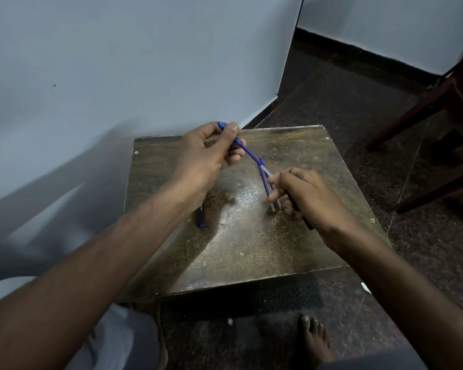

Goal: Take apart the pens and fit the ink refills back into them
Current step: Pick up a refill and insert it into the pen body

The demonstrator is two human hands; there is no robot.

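My left hand (207, 152) is raised over the far left part of the small table (241, 244) and grips a blue pen barrel (247, 152) that slants down to the right. My right hand (302, 197) is closed around a bundle of thin ink refills (265, 182), blue with pale ends, and a dark pen part (306, 222) that sticks out below the palm. The barrel's lower end meets the top of the refills. A dark pen piece with a blue tip (201, 217) lies on the table under my left wrist.
The table has a worn, shiny brown top and stands against a pale wall (118, 76) on the left. A dark wooden chair (439, 124) stands on the speckled floor at the right. My bare foot (314, 337) is on the floor in front of the table.
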